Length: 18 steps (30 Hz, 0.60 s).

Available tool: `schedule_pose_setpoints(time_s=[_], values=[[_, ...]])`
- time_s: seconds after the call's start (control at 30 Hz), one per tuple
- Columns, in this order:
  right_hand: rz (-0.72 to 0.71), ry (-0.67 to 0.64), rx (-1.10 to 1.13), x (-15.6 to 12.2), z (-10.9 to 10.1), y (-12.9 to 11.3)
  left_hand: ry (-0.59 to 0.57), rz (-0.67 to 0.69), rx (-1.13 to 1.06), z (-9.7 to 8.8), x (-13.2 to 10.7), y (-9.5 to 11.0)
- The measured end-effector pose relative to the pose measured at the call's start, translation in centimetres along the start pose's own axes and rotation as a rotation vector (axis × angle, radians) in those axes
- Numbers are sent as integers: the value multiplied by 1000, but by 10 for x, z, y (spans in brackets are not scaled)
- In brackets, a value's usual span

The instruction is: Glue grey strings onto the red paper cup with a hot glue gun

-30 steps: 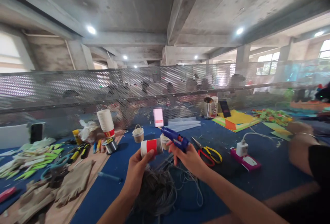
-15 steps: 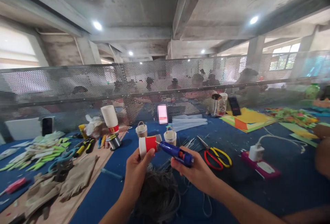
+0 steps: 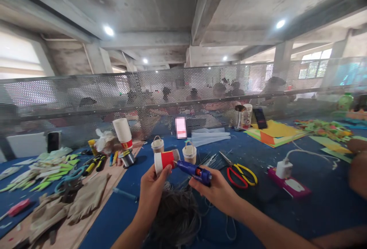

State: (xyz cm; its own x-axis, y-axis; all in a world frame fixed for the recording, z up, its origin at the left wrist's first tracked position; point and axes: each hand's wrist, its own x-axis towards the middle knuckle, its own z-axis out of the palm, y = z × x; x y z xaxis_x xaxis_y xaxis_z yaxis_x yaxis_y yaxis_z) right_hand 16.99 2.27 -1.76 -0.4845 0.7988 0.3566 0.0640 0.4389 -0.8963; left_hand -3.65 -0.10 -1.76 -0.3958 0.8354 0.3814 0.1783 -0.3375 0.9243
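Lying on its side in my left hand is a red and white paper cup, with a greyish band near its right end. My right hand is wrapped round a blue hot glue gun. The gun's nozzle points left and is at the cup's side; whether it touches cannot be made out. Behind the cup stand two small cups with handles, one on the left and one on the right. Beneath my hands lies a bundle of grey cord.
Scissors with red and yellow handles lie to the right, before a white charger on a magenta block. Leftward are stacked paper cups, a wire spool and work gloves. A perforated metal screen crosses the back.
The glue gun and my right hand have shifted slightly left and down along the cup. My left hand and the cup stay almost where they were.
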Motion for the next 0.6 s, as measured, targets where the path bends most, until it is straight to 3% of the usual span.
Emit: schedule_pose_setpoints(time_s=[0.6], values=[[-10, 35, -109, -1, 1, 4, -1, 7, 50, 0, 1, 2]])
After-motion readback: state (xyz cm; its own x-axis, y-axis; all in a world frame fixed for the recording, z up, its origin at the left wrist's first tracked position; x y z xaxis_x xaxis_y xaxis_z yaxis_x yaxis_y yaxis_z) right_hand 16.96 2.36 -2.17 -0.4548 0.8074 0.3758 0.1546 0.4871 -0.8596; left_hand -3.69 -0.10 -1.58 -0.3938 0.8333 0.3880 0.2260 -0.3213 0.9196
